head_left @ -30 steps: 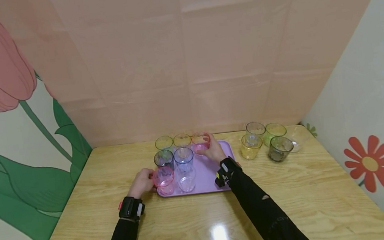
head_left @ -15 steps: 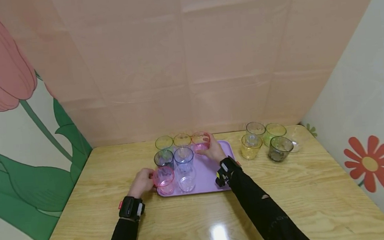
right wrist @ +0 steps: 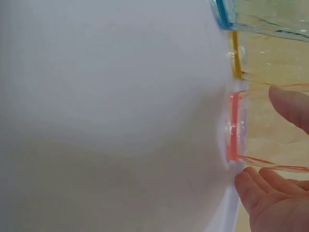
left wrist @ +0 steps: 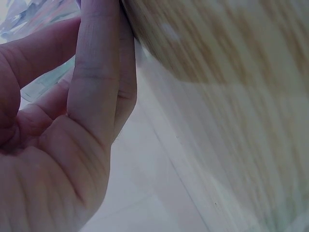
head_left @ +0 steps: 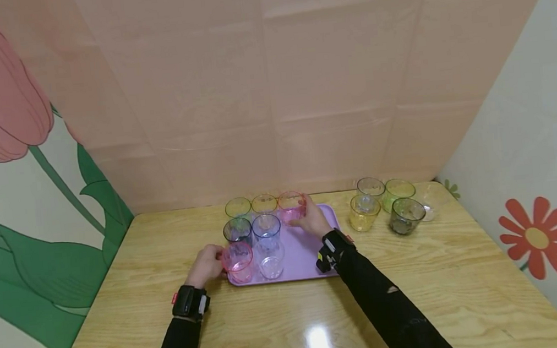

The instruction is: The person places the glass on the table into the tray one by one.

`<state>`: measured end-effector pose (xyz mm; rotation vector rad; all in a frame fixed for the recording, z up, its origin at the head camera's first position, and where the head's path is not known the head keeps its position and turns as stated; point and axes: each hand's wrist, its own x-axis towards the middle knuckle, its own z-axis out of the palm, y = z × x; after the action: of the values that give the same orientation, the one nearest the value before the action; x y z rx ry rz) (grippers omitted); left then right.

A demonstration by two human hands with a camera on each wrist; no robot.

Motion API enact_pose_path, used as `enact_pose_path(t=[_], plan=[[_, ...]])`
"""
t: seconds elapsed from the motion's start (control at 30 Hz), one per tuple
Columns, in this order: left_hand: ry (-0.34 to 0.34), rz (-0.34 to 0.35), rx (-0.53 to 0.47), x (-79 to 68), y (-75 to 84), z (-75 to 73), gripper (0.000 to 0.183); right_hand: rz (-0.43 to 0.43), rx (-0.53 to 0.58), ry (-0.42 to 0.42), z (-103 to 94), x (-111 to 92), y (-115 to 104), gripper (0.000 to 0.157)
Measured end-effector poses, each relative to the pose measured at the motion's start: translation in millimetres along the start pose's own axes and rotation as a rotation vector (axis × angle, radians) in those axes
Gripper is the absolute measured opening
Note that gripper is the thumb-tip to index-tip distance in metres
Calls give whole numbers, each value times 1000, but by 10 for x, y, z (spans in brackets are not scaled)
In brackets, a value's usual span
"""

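**Two hands at two pink glasses, opposite ends of one tray**

The purple tray [head_left: 302, 255] lies on the wooden table [head_left: 252, 331], seven glasses [head_left: 266, 228] standing upright on it. At its front-left corner the left hand [head_left: 207, 266] meets the front pink glass [head_left: 238, 260]; I can't tell whether it grips or merely touches. At the back row's right end, the right hand [head_left: 314, 219] is relaxed about the rear pink glass [head_left: 289, 209], not clenched. In front of that hand, purple surface runs to the tray's right edge, giving room to move; leftward, the yellow glass [head_left: 264, 204] is right beside. Five more glasses [head_left: 406, 217] cluster right of the tray, a strip of wood between.

The right wrist view shows fingertips just outside the glass wall and the thumb overlapping it; from the head, that slim gap is lost. The left wrist view shows palm and extended fingers, hidden from above, with glass only blurred in the corner.
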<state>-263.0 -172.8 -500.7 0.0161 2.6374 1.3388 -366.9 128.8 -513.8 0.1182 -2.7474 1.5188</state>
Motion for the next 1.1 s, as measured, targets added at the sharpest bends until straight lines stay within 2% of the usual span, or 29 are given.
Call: enact_pose_path(t=[0.13, 0.4, 0.57, 0.9, 1.1], plan=[[-1, 3, -3, 3, -12, 4, 17, 13, -19, 13, -63, -56, -33, 101], [1, -4, 20, 13, -21, 9, 18, -19, 82, 27, -152, -215, -47, 96], [-2, -10, 19, 13, -7, 9, 19, -39, 101, 62, -258, -298, -27, 89], [-7, -35, 33, 18, 13, -18, 21, -150, 113, 182, -654, -593, -101, 73], [-3, -26, 39, 11, 11, -6, 22, -145, 153, 255, -787, -734, 4, 67]])
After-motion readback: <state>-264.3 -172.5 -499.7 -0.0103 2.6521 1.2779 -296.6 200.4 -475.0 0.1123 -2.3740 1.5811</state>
